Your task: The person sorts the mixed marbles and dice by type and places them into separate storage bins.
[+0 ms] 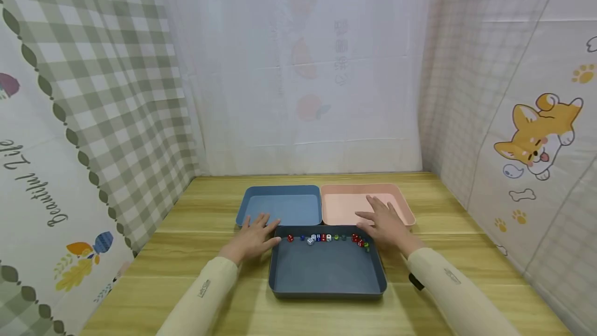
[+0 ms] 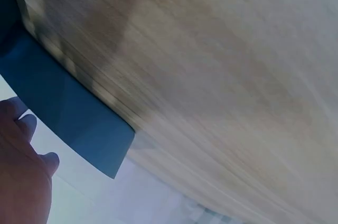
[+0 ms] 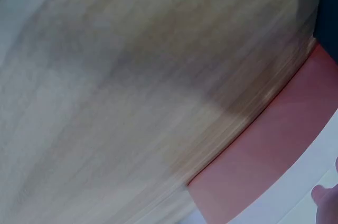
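A dark grey tray (image 1: 326, 268) lies nearest the person, with small dice in a loose row along its far side. Among them are a red die (image 1: 290, 238), a white die (image 1: 328, 238) and a green die (image 1: 336, 237). My left hand (image 1: 252, 238) spreads its fingers at that tray's far left corner, fingertips near the blue tray (image 1: 280, 222). Fingers apart, my right hand (image 1: 387, 226) reaches over the near right part of the pink tray (image 1: 359, 219). Neither hand holds anything. Both wrist views show a tray's outer wall and only part of the hand.
The blue and pink trays stand side by side behind the grey one on a wooden table (image 1: 177, 274). A black object (image 1: 416, 281) shows under the right sleeve. Cloth curtains (image 1: 298, 66) enclose the table at the back and both sides.
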Tool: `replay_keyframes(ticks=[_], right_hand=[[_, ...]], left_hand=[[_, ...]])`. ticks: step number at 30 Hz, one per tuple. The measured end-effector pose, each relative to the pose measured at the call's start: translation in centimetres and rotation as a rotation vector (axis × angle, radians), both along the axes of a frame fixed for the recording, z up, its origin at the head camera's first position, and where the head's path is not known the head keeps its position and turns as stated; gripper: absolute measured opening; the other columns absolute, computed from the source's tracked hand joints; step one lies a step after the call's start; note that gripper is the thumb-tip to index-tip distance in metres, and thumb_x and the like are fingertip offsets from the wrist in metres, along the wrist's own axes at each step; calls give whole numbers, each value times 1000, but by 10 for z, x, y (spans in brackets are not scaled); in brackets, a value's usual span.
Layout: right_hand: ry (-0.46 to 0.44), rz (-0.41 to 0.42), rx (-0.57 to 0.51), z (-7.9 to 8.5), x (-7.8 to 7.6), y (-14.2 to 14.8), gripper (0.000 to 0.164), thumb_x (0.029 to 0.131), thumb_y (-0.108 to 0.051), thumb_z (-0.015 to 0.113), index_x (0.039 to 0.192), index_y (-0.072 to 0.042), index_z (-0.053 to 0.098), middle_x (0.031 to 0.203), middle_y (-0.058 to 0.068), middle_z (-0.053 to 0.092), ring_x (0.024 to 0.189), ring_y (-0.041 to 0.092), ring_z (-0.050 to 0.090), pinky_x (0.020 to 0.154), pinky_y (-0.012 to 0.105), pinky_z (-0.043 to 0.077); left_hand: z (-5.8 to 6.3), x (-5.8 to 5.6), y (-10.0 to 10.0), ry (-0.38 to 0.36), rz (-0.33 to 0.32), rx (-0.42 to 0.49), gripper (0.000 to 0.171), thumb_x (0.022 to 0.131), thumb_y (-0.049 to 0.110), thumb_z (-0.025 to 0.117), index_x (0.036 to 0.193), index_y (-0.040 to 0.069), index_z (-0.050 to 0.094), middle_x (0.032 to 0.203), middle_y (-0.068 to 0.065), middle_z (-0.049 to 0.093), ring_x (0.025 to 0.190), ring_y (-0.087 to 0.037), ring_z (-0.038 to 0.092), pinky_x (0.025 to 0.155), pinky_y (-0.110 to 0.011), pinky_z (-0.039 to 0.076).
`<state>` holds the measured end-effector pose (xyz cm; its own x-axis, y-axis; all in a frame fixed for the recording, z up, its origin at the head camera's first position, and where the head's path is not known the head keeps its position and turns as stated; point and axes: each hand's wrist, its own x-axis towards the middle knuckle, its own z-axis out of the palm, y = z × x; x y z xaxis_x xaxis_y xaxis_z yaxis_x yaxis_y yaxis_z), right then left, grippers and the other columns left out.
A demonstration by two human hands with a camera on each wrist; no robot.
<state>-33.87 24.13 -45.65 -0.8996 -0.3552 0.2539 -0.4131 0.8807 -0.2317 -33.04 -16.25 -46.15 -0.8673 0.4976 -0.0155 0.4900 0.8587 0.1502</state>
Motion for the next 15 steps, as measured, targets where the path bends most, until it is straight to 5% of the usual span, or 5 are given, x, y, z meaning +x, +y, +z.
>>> replay_keyframes(ticks=[9,15], right_hand=[[35,132,-4,-3,3,-3,17,88,-28,77,99,-17,81,152,25,39,142,47,28,112,68,14],[32,127,57,-3,6,-11,10,86,-28,78,89,-18,81,148,25,44,141,47,30,110,70,14]], left_hand=[[-4,2,-3,8,-9,-20,62,105,54,37,156,20,36,159,-18,29,149,-35,20,116,-62,7],[-4,4,-2,16,-14,-21,61,105,53,37,156,19,36,159,-18,29,148,-35,21,116,-63,9]])
